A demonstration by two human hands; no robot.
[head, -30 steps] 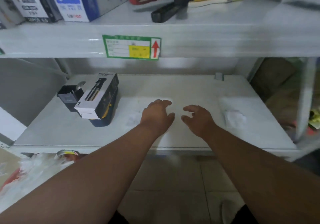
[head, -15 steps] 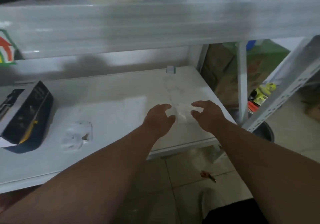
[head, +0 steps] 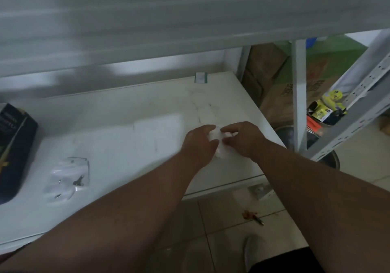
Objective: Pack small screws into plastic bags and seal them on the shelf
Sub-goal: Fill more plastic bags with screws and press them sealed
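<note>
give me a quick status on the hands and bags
Left hand and right hand: both grips closed on a white plastic bag. Second bag with screws lies untouched on shelf. Nothing in the way.

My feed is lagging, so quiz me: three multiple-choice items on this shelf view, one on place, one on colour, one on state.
1. Where does the bag with screws lie?
A. Left of both hands
B. Between the hands
C. On the floor

2. What colour is the box at the shelf's left edge?
A. Red
B. Dark blue-black
C. Yellow

3. What are the hands doing?
A. Resting apart, empty
B. Together gripping a white bundle
C. Lifting the box

Answers: 1 A, it lies on the shelf well left of the left hand. 2 B, its visible faces are dark. 3 B, the left hand and right hand meet around it.
</note>
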